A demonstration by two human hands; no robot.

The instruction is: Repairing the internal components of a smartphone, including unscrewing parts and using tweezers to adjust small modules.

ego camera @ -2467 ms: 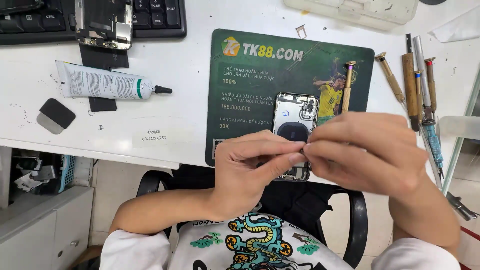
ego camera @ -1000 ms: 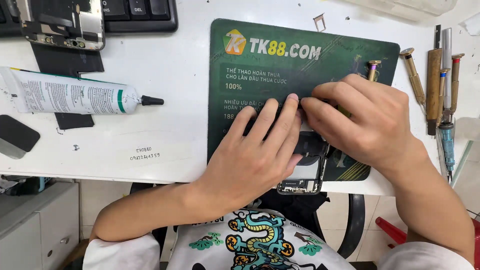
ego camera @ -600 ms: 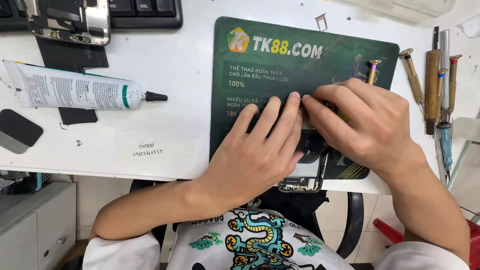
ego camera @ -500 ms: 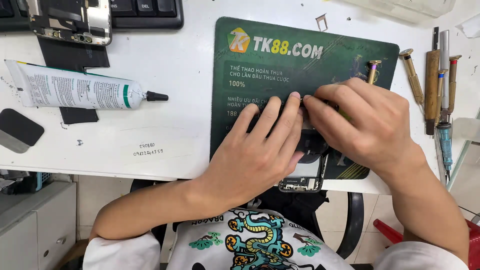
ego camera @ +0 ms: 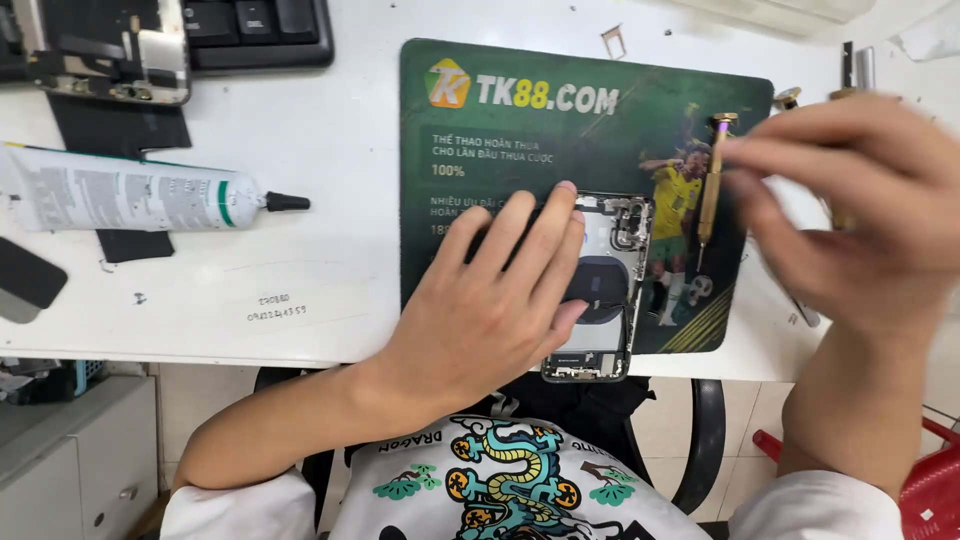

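I see my left hand lying flat with its fingers spread on the opened phone back shell with the dark round coil inside; it presses the shell down on the dark green rectangular printed mat, near the front edge of the white counter; a moment ago both hands were bunched close over the shell, and now my right hand has lifted off and gone up and to the right; it looks blurry, so it is moving fast; its fingers are loosely curled and I cannot tell if they pinch anything small; I think this means the fiddly bit on the shell is paused and the right hand is off toward the tools; the thin gold screwdriver with a purple cap lies on the mat just beside the shell, close under the right fingers; more tool handles peek out behind that hand at the far right, mostly hidden; to the left lies a big white glue tube with a black pointed nozzle, well apart from the shell; a black keyboard and another taken-apart phone frame sit at the back left; a small metal tray frame rests past the top of the mat; the left hand covers much of the shell, so I cannot see its left part.
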